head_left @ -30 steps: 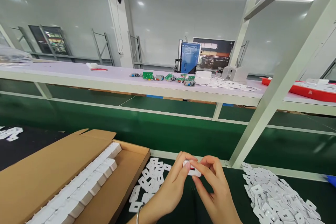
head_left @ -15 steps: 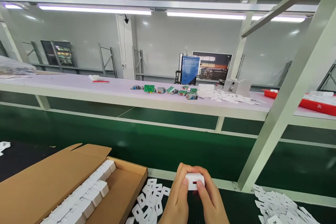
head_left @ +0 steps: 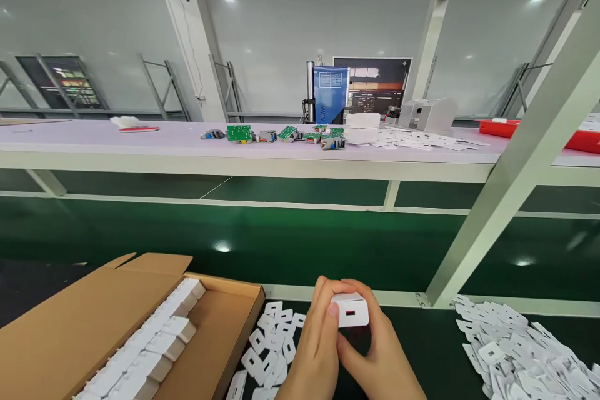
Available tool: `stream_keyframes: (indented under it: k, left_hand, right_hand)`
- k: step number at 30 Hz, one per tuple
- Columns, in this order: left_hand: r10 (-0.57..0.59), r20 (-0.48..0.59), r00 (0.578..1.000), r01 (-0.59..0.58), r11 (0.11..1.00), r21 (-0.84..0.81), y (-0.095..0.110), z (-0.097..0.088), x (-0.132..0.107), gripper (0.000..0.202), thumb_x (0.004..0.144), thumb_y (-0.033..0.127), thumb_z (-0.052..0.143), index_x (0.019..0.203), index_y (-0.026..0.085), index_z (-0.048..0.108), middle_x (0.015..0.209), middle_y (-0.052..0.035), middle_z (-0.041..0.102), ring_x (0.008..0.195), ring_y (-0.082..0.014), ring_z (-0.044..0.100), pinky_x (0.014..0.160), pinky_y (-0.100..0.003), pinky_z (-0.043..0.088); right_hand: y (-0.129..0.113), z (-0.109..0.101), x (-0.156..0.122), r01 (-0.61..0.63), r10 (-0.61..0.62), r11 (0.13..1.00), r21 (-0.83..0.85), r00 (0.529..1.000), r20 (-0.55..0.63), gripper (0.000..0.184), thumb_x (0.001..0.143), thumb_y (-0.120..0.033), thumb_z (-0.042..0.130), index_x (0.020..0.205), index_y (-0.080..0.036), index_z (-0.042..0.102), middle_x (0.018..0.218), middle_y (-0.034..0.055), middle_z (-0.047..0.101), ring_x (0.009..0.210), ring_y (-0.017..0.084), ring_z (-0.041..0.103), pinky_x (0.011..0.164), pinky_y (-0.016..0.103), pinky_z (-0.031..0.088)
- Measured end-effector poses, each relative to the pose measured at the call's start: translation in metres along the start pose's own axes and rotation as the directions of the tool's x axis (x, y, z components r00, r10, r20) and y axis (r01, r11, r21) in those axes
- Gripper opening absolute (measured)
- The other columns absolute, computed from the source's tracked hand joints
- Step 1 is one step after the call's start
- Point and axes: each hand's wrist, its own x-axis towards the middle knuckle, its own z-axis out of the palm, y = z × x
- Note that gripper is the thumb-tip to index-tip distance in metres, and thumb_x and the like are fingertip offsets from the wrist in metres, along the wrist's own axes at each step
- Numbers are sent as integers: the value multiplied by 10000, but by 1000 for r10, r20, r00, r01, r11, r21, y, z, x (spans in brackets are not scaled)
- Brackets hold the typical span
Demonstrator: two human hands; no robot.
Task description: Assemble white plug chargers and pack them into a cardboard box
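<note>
Both my hands hold a small white plastic housing (head_left: 354, 311) with a dark slot in its front face, which points toward me. My left hand (head_left: 315, 340) grips its left side, the thumb at the front face's left edge. My right hand (head_left: 377, 350) wraps its right side, with the thumb lower, beneath the housing. Left of my hands lies a loose group of flat white plates (head_left: 276, 340) with cut-outs. A cardboard box (head_left: 225, 319) stands farther left, with rows of white housings (head_left: 159, 347) inside.
A large heap of white plates (head_left: 525, 350) lies to the right. Beyond, a raised shelf (head_left: 281, 162) carries green circuit boards (head_left: 239, 133), white parts, and red trays (head_left: 499, 127). A slanted metal post (head_left: 497, 181) rises at right. A blue machine (head_left: 330, 94) stands behind the shelf.
The view has tilted down and levelled. My right thumb has left the housing's front face and moved below it, so the slot shows more fully. Both hands still hold the housing.
</note>
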Motion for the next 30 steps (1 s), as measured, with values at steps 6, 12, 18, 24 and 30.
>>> stream_keyframes:
  k: [6,12,18,24,30]
  left_hand:
    - [-25,-2,1000,25,999,-33,-1,3,-3,517,1071,630,285,1230,281,631,1150,-97,609,985,-276,606,815,-373,535]
    - [-16,-35,999,16,1000,5,2,4,-5,493,1069,622,306,1219,292,641,1133,-99,616,1040,-302,594,871,-398,512]
    - [-48,-50,998,49,999,18,11,5,-7,465,1090,579,287,1245,291,617,1103,-79,581,1016,-277,577,905,-400,484]
    - [-83,-43,996,83,997,-1,13,5,-1,461,1090,584,283,1189,272,608,1103,-78,600,1033,-270,578,922,-391,478]
    - [-98,-9,995,97,992,-79,2,7,3,496,1069,653,279,1143,262,576,1198,-108,639,1102,-288,600,975,-427,476]
  right_hand:
    - [3,-9,-6,-2,2,1000,4,1000,-16,550,958,-379,646,1494,-311,545,1419,97,680,1168,267,716,928,374,622]
    - [7,-2,-14,-101,95,992,-81,993,-73,554,1032,-602,490,1529,-360,524,1523,65,613,1349,294,615,1094,444,545]
    - [10,3,-15,-65,37,989,-133,978,-206,497,1084,-575,383,1508,-399,572,1467,38,655,1340,284,620,1043,419,582]
    - [3,-9,0,239,-295,936,-259,933,-205,337,1016,-429,605,1327,-354,708,1185,78,665,984,233,719,711,291,632]
    - [8,-5,6,353,-413,905,-236,862,-294,200,970,-309,689,1151,-333,770,1072,48,665,805,172,697,706,272,621]
